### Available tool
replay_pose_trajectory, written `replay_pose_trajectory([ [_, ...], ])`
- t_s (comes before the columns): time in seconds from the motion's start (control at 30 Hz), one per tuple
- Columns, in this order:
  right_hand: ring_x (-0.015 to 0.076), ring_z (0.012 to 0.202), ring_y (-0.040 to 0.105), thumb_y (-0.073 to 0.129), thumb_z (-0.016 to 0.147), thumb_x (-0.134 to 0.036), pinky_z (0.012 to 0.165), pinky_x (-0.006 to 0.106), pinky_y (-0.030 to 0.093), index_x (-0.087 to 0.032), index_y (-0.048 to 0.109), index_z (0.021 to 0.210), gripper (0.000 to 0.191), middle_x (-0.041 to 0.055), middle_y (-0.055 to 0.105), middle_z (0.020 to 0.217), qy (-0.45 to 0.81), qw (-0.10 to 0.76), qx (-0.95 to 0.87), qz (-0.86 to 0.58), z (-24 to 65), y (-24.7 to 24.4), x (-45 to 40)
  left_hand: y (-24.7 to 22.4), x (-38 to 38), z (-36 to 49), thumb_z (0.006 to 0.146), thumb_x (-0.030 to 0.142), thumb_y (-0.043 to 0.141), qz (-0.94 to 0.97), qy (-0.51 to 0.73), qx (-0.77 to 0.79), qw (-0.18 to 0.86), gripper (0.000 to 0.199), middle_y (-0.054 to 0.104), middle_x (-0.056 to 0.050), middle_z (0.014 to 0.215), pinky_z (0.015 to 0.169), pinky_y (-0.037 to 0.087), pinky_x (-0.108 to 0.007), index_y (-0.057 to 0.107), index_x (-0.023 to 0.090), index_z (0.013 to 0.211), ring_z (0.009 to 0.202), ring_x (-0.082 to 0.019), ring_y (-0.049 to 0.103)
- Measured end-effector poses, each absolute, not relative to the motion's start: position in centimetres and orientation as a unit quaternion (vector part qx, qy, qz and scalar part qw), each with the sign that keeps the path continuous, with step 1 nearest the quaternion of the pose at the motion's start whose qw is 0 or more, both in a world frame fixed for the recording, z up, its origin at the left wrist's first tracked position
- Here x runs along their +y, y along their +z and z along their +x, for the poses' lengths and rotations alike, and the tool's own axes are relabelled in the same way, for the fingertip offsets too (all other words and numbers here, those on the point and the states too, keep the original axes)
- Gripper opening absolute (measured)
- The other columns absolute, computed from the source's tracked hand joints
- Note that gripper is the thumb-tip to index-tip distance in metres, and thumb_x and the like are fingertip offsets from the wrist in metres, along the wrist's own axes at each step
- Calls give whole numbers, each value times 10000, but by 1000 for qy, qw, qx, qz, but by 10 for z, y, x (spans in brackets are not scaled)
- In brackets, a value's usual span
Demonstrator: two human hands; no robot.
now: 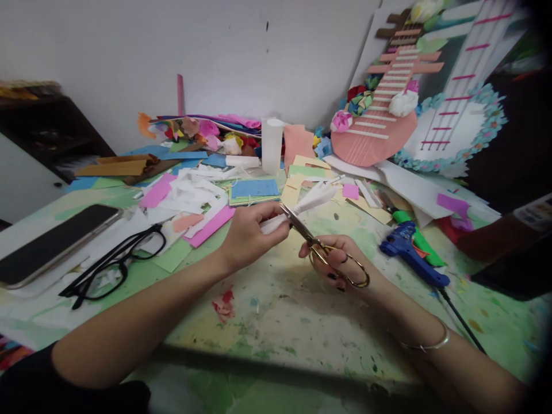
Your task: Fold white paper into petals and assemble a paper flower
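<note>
Pinched in my left hand [254, 231] is a gathered piece of white paper [317, 196], its twisted part passing through the fingers and its fuller end pointing right. My right hand [334, 261] grips a pair of scissors [305, 231] with gold handles, fingers through the loops. The blade tips lie against the white paper beside my left fingertips. Whether the blades are parted there is hard to make out. Behind my hands lies a stack of blue and green paper pieces [254, 188]. A crumpled red paper scrap [223, 305] rests on the table nearer to me.
Black eyeglasses [123, 259] and a phone [60, 241] lie at left, near white paper scraps [190, 195]. A blue glue gun [411, 253] with a cord is at right. Behind stand a white roll [271, 146] and a pink paper lute [375, 132] leaning at the wall.
</note>
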State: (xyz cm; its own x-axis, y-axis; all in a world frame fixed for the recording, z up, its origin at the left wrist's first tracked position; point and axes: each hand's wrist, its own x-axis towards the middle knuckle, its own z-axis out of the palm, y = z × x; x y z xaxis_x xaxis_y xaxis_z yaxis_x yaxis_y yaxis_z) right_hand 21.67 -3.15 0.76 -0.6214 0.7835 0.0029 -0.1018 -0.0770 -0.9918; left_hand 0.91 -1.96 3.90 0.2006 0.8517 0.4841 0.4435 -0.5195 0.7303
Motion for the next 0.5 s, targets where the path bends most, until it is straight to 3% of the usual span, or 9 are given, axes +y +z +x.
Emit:
replay_pose_trajectory([
  [0.27, 26, 322, 255, 652, 734, -606, 295, 172, 164, -140, 661, 947, 512, -97, 375, 471, 651, 318, -612, -316, 215, 14, -34, 37, -13, 6, 808, 228, 573, 762, 427, 450, 185, 135, 663, 4, 683, 544, 394, -194, 686, 154, 820, 603, -102, 551],
  [0.43, 41, 334, 290, 645, 747, -555, 350, 205, 247, -106, 676, 1001, 517, -86, 414, 461, 533, 446, -611, -380, 218, 14, -28, 28, 2, -4, 864, 267, 515, 788, 364, 469, 165, 209, 723, -20, 830, 659, 424, -236, 670, 179, 974, 734, -151, 632],
  [0.5, 60, 380, 345, 671, 723, -522, 385, 218, 278, -88, 671, 1053, 545, -64, 458, 501, 440, 479, -615, -446, 224, 12, -20, 23, 8, -7, 864, 247, 488, 792, 350, 474, 158, 189, 707, -13, 800, 624, 405, -240, 645, 180, 944, 669, -147, 605],
])
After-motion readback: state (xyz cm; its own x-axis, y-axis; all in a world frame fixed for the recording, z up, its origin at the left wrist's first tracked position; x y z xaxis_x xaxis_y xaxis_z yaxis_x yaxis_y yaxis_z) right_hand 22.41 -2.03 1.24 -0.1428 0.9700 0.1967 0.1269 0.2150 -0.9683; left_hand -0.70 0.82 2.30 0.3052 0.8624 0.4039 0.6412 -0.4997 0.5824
